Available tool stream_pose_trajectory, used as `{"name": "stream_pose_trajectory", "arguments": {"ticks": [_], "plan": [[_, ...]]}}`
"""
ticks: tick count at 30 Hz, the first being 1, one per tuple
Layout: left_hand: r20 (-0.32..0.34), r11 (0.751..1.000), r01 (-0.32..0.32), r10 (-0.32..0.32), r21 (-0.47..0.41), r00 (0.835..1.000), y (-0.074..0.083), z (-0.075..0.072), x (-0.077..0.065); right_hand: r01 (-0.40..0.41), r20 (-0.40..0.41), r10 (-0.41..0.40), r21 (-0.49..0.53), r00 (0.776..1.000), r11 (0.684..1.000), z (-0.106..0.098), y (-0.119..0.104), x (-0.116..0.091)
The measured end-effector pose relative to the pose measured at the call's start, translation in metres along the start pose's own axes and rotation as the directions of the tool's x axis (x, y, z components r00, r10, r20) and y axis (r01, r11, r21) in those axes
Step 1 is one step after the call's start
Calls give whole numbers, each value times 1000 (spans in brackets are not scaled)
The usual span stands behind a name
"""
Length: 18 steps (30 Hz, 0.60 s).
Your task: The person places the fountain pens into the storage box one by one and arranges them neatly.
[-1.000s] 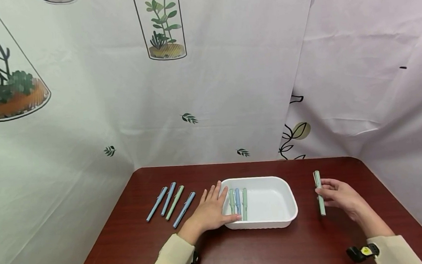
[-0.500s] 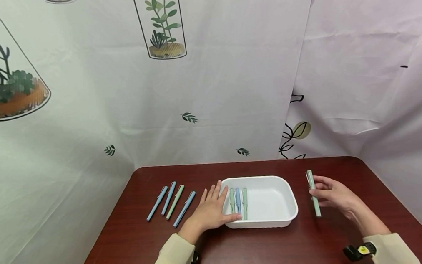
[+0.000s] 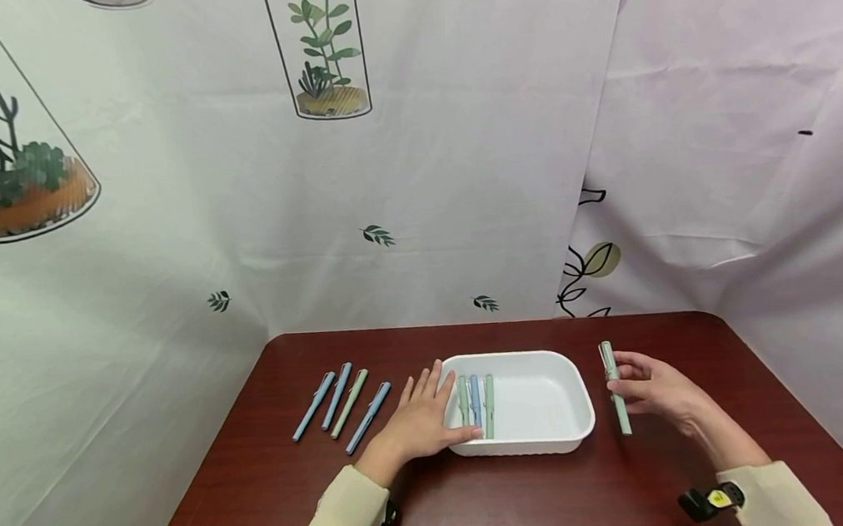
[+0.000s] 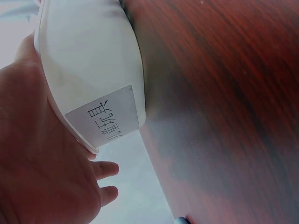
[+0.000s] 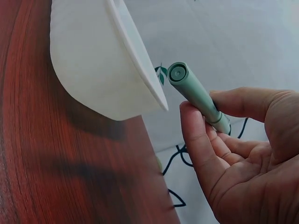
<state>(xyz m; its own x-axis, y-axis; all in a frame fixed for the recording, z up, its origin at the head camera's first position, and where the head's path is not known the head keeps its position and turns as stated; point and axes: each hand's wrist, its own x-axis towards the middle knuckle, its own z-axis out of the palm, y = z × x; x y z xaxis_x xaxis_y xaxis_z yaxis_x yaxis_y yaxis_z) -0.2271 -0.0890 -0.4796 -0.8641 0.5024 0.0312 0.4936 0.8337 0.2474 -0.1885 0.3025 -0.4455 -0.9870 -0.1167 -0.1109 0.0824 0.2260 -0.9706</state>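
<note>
My left hand (image 3: 420, 422) rests with spread, straight fingers on the left end of a white plastic tray (image 3: 543, 445), its thumb over the front rim. Inside the tray, next to that hand, lie three pens side by side: a green pen (image 3: 463, 397), a blue pen (image 3: 475, 396) and another green pen (image 3: 490, 403). To the right of the tray, my right hand (image 3: 658, 388) pinches a pale green capped pen (image 3: 622, 414) between thumb and fingers. The right wrist view shows this held pen (image 5: 198, 95) raised and tilted, apart from the tray wall (image 5: 93, 60).
Several blue and green pens (image 3: 351, 407) lie slanted on the dark red table (image 3: 277, 509), left of my left hand. A printed label (image 4: 105, 116) is on the tray's side. Patterned white cloth (image 3: 423, 279) hangs behind the table and along its sides.
My right hand has moved left toward the tray, carrying the green pen with it. The left hand and the tray have stayed in place.
</note>
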Motion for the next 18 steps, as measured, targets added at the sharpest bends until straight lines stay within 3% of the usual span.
{"name": "stream_pose_trajectory", "arguments": {"ticks": [18], "plan": [[1, 1000, -2, 2, 0, 1000, 1, -1, 0, -5, 21, 5, -10, 1000, 1000, 13, -6, 2]]}}
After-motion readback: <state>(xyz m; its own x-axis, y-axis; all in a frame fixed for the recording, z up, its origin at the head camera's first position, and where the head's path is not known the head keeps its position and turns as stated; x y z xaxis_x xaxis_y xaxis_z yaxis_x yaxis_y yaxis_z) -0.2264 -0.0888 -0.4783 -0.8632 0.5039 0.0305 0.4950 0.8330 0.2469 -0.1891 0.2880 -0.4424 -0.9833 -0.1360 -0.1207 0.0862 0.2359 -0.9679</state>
